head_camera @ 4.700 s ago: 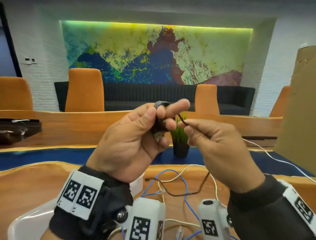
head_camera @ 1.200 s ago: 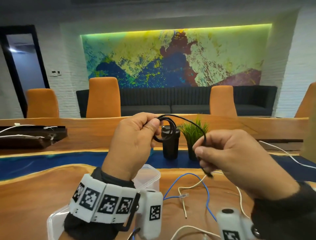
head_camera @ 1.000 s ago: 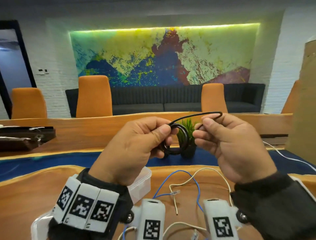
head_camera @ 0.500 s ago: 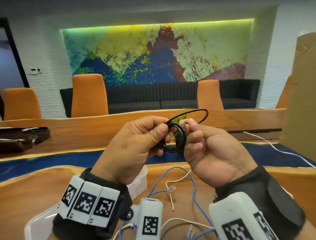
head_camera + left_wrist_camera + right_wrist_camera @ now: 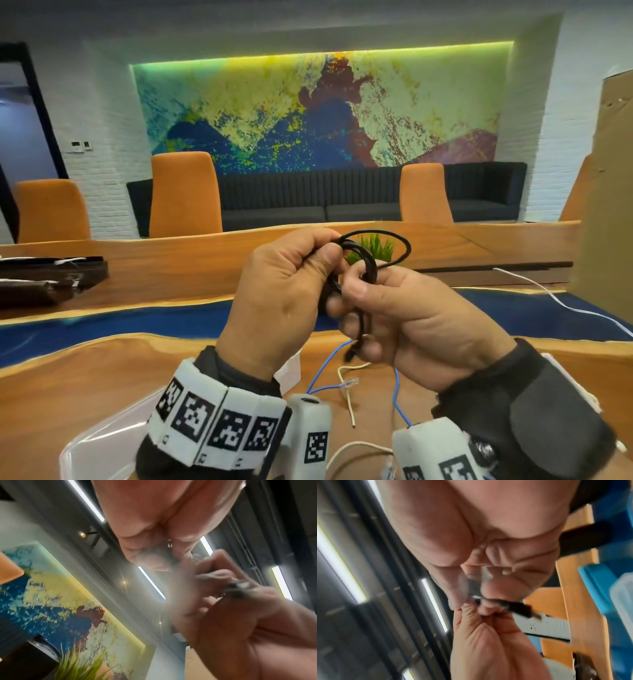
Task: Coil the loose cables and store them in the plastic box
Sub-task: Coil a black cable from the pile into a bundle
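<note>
A thin black cable [image 5: 358, 262], wound into a small coil, is held up in front of me above the table. My left hand [image 5: 325, 269] pinches the coil's left side between thumb and fingers. Against the coil's right side, my right hand [image 5: 356, 296] grips the cable's tail, and its plug [image 5: 351, 354] pokes out below the fingers. One wider loop [image 5: 400, 245] arcs above both hands. The right wrist view shows the plug [image 5: 518, 607] blurred between the fingers. The clear plastic box [image 5: 99, 442] sits at lower left, mostly hidden behind my left wrist.
A blue cable [image 5: 327, 370] and a white cable [image 5: 346, 394] lie loose on the wooden table [image 5: 85, 377] under my hands. Another white cable [image 5: 565, 305] runs off to the right. A potted plant [image 5: 375, 245], a cardboard sheet [image 5: 606, 205] and a dark tray [image 5: 44, 277] stand around.
My right hand has turned and dropped below the coil, drawing the tail downward so the plug hangs under its fingers. The big loop above has shrunk. My left hand keeps its pinch.
</note>
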